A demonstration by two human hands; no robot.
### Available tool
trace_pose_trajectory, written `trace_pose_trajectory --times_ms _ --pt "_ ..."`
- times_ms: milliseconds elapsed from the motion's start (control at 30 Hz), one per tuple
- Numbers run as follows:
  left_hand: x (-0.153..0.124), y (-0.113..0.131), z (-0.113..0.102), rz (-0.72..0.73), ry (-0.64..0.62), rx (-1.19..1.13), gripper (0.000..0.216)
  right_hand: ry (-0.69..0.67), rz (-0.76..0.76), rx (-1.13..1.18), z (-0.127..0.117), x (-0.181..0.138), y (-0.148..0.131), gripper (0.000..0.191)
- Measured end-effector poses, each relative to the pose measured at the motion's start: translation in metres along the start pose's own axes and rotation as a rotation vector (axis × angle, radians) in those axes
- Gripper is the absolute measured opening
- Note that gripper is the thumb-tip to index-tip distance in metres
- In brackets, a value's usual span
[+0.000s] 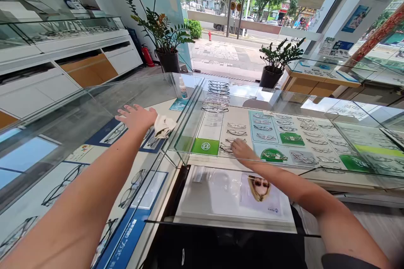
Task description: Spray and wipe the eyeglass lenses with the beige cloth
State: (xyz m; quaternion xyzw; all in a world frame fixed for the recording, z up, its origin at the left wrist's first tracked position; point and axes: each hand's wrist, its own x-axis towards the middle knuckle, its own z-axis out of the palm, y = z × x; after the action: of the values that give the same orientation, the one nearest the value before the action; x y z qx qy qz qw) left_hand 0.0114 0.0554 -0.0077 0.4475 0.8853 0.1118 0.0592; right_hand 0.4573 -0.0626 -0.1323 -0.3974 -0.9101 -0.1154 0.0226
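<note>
My left hand (136, 117) is stretched over the glass top of the left display case, fingers spread. A crumpled cream cloth (164, 126) lies right beside it, near the thumb side. My right hand (242, 151) reaches into the right display case (217, 160), its fingers closed at a pair of eyeglasses (225, 148) in the front row. Other eyeglasses (236, 133) lie just behind those fingers. To the left of this hand is a green card (205, 146) with a white logo; a stack of eyeglasses (217, 92) extends behind it.
A spray bottle (183, 88) stands at the corner where the cases meet. Glass edges surround both hands. Below my right forearm is a white drawer or panel (208, 193) with a portrait card (260, 193). Potted plants (168, 61) flank the doorway.
</note>
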Motion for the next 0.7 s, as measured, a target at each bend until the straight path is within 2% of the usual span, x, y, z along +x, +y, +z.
trace_pose_trajectory --times_ms 200,367,533,700 --pt "0.013 -0.006 0.010 -0.001 0.016 0.017 0.093 0.012 0.174 -0.124 0.037 0.081 0.088 0.035" --pt "0.023 -0.013 0.016 0.000 0.024 0.060 0.096 -0.010 0.234 -0.173 0.066 0.121 0.149 0.036" --pt "0.021 -0.013 0.013 -0.010 -0.006 0.112 0.099 -0.054 0.214 -0.190 0.093 0.142 0.186 0.032" --pt "0.017 -0.013 0.011 -0.015 -0.023 0.140 0.100 -0.084 0.217 -0.178 0.118 0.158 0.204 0.031"
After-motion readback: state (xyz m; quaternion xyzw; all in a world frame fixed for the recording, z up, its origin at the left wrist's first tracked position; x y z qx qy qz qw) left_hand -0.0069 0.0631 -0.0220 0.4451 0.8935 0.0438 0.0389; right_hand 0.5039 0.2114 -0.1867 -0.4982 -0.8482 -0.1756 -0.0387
